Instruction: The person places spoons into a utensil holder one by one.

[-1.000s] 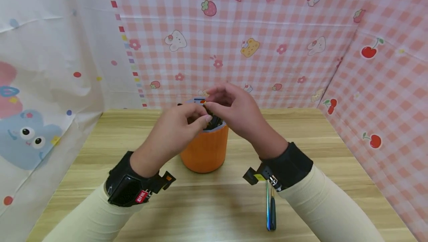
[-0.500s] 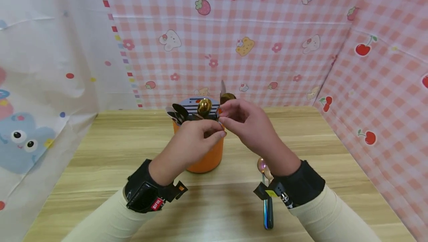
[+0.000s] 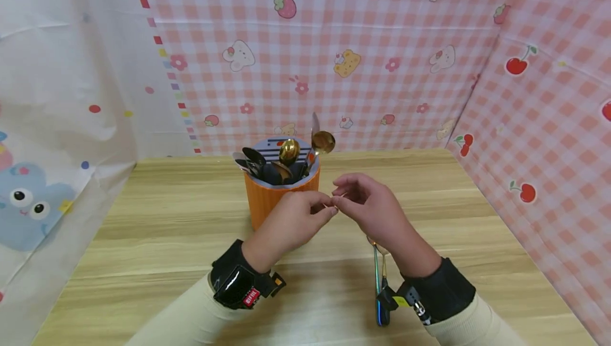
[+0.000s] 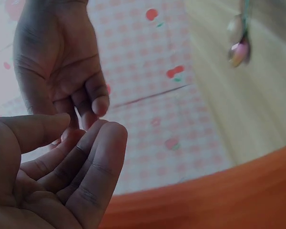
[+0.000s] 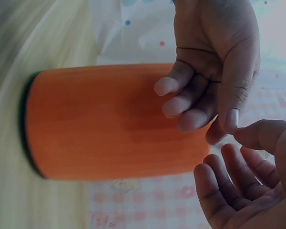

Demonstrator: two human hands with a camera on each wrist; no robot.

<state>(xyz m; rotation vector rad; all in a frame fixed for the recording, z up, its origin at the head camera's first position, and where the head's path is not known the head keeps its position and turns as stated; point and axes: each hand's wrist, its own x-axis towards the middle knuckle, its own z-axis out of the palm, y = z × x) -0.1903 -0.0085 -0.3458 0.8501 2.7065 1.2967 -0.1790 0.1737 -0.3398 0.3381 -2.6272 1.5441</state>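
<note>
In the head view my left hand (image 3: 296, 217) and right hand (image 3: 377, 210) meet fingertip to fingertip, in front of and to the right of an orange cutlery holder (image 3: 260, 202). Both have loosely bent fingers. The left wrist view shows the left palm (image 4: 81, 181) with nothing in it; in the right wrist view the right palm (image 5: 248, 191) is bare too. Out of the holder's top stick a gold spoon (image 3: 289, 152), a second gold spoon (image 3: 323, 143), a knife (image 3: 315, 124) and a black spoon (image 3: 254, 156), among other cutlery.
Two long-handled spoons (image 3: 377, 277) lie side by side on the wooden table (image 3: 191, 282), partly under the right wrist. A pink checked cloth (image 3: 267, 86) stands behind, and another side of it borders the table on the right. White cloth (image 3: 95, 70) hangs at the left.
Both hands have come away from the holder's top, moving right and toward me, fingertips staying close together. The cutlery in the holder, earlier hidden behind them, now shows.
</note>
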